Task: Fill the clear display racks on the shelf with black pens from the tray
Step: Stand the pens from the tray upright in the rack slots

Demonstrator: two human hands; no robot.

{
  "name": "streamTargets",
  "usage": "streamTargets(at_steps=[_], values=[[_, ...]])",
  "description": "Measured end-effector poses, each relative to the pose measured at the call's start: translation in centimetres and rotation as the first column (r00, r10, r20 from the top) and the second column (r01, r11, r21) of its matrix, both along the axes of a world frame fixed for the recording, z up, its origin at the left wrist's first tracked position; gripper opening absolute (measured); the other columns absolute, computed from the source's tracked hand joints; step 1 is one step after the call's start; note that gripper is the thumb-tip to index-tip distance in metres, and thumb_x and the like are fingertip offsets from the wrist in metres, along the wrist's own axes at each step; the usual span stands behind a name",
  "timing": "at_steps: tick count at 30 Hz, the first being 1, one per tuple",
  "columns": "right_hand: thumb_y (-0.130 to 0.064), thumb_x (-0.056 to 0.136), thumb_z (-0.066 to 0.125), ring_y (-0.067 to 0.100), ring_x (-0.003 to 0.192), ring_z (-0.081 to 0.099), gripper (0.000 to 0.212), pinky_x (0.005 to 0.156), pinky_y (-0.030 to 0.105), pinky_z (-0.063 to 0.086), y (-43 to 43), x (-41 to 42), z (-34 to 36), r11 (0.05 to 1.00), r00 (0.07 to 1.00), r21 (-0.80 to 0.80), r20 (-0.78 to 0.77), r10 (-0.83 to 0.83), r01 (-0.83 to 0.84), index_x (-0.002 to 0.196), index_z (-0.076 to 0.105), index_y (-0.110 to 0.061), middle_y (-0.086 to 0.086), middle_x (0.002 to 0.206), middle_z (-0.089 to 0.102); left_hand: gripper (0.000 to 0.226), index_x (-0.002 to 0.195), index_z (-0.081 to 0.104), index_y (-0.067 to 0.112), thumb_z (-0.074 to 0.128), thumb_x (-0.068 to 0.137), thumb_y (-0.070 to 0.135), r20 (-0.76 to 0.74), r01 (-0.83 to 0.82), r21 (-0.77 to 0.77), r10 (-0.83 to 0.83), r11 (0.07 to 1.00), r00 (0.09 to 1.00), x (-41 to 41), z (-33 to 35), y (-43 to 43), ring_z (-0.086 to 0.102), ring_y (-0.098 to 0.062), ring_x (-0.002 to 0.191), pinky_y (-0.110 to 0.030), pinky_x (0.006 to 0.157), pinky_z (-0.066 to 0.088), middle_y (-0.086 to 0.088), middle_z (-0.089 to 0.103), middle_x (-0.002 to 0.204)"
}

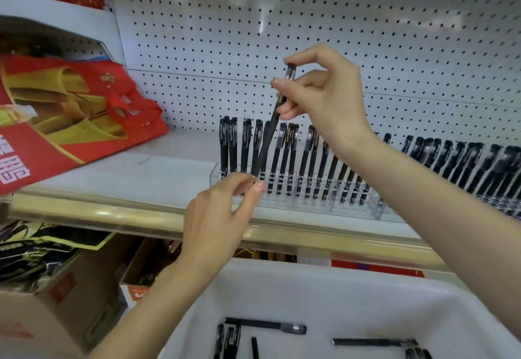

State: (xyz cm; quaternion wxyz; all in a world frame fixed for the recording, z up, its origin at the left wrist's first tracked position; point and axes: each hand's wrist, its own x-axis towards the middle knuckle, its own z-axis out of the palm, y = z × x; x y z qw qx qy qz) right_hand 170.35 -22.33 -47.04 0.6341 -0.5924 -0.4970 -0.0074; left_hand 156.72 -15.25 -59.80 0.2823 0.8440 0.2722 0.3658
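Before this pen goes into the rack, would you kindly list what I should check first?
1. Grip: right hand pinches the pen near its cap: ok.
2. Pen upright over the clear rack: not ok, tilted.
3. Tip above a free slot: cannot tell, left hand covers it.
4. Tip touched by left hand: cannot tell.
5. Enough spare pens in the tray: ok.
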Motion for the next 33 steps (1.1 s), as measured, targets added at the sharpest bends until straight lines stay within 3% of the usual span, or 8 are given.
streamTargets(at_steps=[3,5,8,14,17,29,33], values=[[-0.007,0.082,0.074,0.019,0.055,0.068,0.023,0.057,0.028,0.058,0.8,1.4,-0.7,0.995,0.994,0.005,0.041,-0.103,0.103,0.100,0.059,-0.005,0.010,0.063,0.067,0.063,0.126,0.060,0.016,0.025,0.095,0.058,-0.169,-0.046,0.326,0.106,0.944,0.980,-0.2,-1.1,1.0,0.064,-0.023,0.106,-0.034,0.086,0.050,-0.003,0.068,0.117],[-0.007,0.083,0.073,0.017,0.055,0.068,0.022,0.056,0.027,0.058,1.2,2.0,-1.7,0.988,0.985,-0.012,0.076,-0.155,0.156,0.101,0.060,-0.005,0.010,0.066,0.067,0.068,0.133,0.054,0.010,0.020,0.096,0.055,-0.256,0.011,0.401,0.101,0.916,0.961,0.2,-1.9,2.0,0.057,-0.024,0.121,-0.036,0.105,0.037,-0.008,0.062,0.128],[-0.010,0.084,0.072,0.014,0.055,0.067,0.021,0.058,0.025,0.057,1.6,2.6,-2.9,0.978,0.973,-0.025,0.104,-0.205,0.208,0.101,0.059,-0.010,0.009,0.070,0.066,0.076,0.144,0.040,0.012,0.009,0.093,0.059,-0.334,0.060,0.422,0.094,0.905,0.938,0.7,-2.7,2.9,0.032,-0.019,0.141,-0.031,0.115,0.006,-0.006,0.043,0.148],[-0.013,0.085,0.072,0.008,0.055,0.065,0.020,0.057,0.021,0.056,2.7,2.7,-5.0,0.972,0.961,0.012,0.145,-0.234,0.235,0.097,0.056,-0.016,-0.003,0.064,0.060,0.078,0.144,0.041,0.013,0.012,0.090,0.061,-0.314,0.060,0.407,0.079,0.911,0.946,1.1,-3.2,3.1,0.031,-0.018,0.142,-0.032,0.115,0.009,-0.006,0.042,0.149],[-0.014,0.085,0.072,0.008,0.054,0.064,0.020,0.056,0.023,0.057,3.4,2.8,-5.1,0.969,0.956,0.016,0.158,-0.247,0.248,0.098,0.057,-0.014,-0.004,0.064,0.059,0.083,0.146,0.037,0.014,0.010,0.086,0.065,-0.322,0.086,0.399,0.052,0.913,0.945,1.0,-3.0,3.3,0.026,-0.017,0.144,-0.028,0.114,0.003,-0.004,0.038,0.151],[-0.021,0.086,0.072,0.008,0.052,0.063,0.020,0.056,0.023,0.055,3.6,3.1,-4.7,0.962,0.939,-0.044,0.231,-0.254,0.271,0.096,0.056,-0.021,-0.004,0.067,0.059,0.089,0.147,0.036,0.015,0.006,0.083,0.071,-0.309,0.117,0.345,-0.005,0.931,0.951,0.6,-2.7,3.4,0.021,-0.015,0.144,-0.021,0.111,0.005,-0.002,0.034,0.153],[-0.019,0.086,0.071,0.013,0.054,0.064,0.019,0.055,0.025,0.056,4.1,3.4,-5.3,0.959,0.938,-0.071,0.238,-0.251,0.274,0.099,0.058,-0.015,-0.002,0.068,0.058,0.096,0.148,0.032,0.018,-0.001,0.078,0.073,-0.319,0.116,0.324,-0.007,0.939,0.948,0.6,-2.4,3.4,0.017,-0.012,0.144,-0.020,0.111,0.003,0.001,0.030,0.155]])
